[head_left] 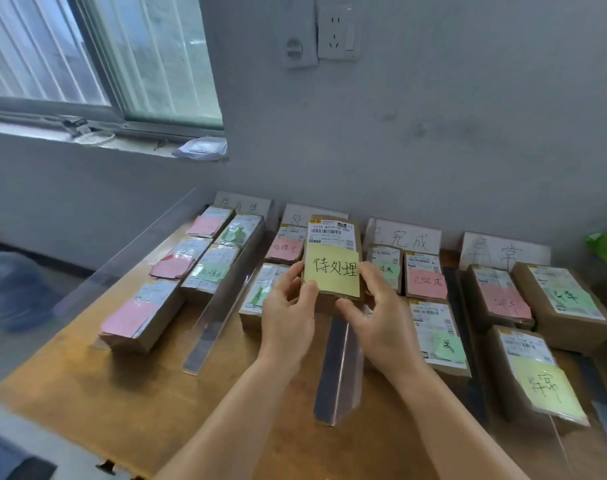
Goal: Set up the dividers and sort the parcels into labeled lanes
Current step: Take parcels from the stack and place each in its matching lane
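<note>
Cardboard parcel (333,237) | yellow note (332,270), barcode label | both hands' fingers (293,275) holding it

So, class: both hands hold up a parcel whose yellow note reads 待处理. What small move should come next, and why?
Probably carry the parcel left and set it in the leftmost lane, below the back sign that seems to carry the same characters. The left hand and right hand hold it above the second lane, whose parcels' notes read 处理中, so it does not belong there.

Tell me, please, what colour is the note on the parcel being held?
Yellow note, black handwriting; head view.
</note>
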